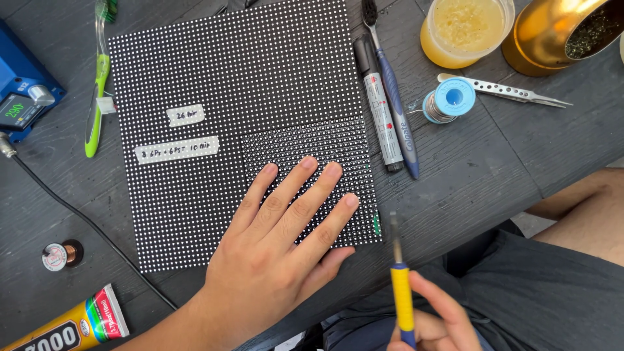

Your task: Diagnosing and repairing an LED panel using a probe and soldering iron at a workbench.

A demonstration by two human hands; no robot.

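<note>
A large black panel (214, 71) covered in a grid of small white dots lies flat on the dark wooden table (481, 162). A smaller dotted panel (305, 140) rests on its lower right part. My left hand (279, 247) presses flat on that smaller panel, fingers spread. My right hand (432, 322), low near the table's front edge, holds a yellow-handled soldering iron (400, 286) upright, its metal tip just right of the panel's corner. Two white tape labels (175, 149) are stuck on the big panel.
A marker (378, 107) and a blue toothbrush (396, 104) lie right of the panel, then a solder spool (450, 99), tweezers (507, 90), a yellow jar (463, 29) and a gold container (552, 32). Left: green toothbrush (97, 91), blue station (23, 88), cable (78, 214), wire spool (62, 255), glue tube (71, 325).
</note>
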